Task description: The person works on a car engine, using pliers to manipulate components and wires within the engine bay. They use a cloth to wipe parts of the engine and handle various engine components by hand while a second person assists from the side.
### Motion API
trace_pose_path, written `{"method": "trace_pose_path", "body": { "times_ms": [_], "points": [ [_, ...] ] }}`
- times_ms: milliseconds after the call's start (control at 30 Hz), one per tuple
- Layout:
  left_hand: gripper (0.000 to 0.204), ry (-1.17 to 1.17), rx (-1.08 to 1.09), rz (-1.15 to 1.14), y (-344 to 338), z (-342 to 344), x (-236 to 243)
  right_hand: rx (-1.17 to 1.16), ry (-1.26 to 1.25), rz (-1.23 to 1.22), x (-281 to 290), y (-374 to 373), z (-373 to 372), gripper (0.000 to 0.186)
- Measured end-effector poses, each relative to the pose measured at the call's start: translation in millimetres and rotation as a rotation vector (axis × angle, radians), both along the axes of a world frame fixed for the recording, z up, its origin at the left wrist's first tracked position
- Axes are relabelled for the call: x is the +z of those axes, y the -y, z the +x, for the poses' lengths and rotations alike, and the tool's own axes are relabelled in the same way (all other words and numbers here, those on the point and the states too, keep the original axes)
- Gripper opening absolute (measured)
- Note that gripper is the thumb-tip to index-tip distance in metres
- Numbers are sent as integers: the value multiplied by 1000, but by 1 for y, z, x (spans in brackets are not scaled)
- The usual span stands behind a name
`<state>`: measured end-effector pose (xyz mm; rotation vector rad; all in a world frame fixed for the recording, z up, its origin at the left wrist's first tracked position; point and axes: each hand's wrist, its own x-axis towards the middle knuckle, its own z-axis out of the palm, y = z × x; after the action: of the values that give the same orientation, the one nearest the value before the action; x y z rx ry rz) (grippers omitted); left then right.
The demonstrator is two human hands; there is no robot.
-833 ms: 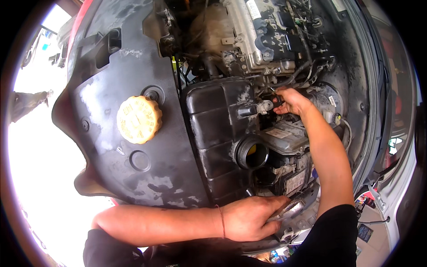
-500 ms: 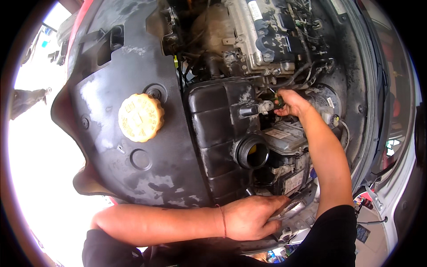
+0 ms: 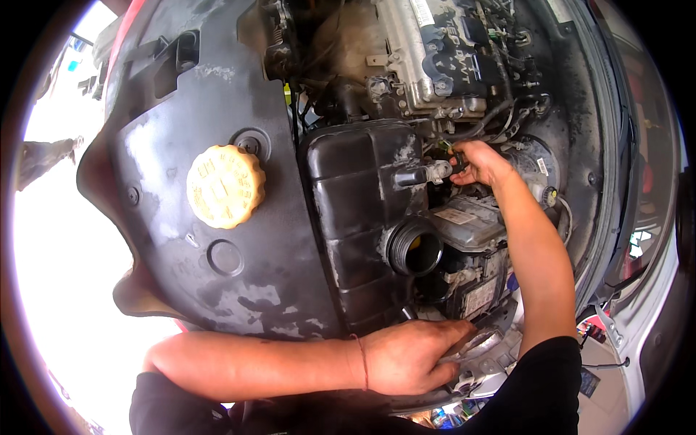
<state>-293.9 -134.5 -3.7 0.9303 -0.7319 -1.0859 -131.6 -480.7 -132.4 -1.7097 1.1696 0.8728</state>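
Grimy silver-and-black engine bay | your right hand looks clamped on a small dark part beside the black plastic tank; slip and it could vanish below | left hand: can't tell its grip | open threaded black neck could catch grit

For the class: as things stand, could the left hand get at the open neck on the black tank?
Probably yes: the open neck stands uncovered just beyond the left hand, and the right hand is clear of it.
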Motion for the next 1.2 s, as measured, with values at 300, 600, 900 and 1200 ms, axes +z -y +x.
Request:
{"method": "trace_pose_path", "body": {
  "times_ms": [300, 600, 900, 1200],
  "points": [
    [55, 20, 8, 35, 0, 0, 2, 16, 31, 19, -1, 4, 1, 30],
    [56, 2, -7, 34, 1, 0, 1, -19, 36, 24, -10, 4, 0, 24],
    [56, 33, 31, 8, 1, 0, 1, -22, 34, 44, -12, 8, -1, 22],
    [58, 19, 5, 30, 1, -1, 0, 4, 24, 66, -11, 9, -1, 23]
  ]
}}
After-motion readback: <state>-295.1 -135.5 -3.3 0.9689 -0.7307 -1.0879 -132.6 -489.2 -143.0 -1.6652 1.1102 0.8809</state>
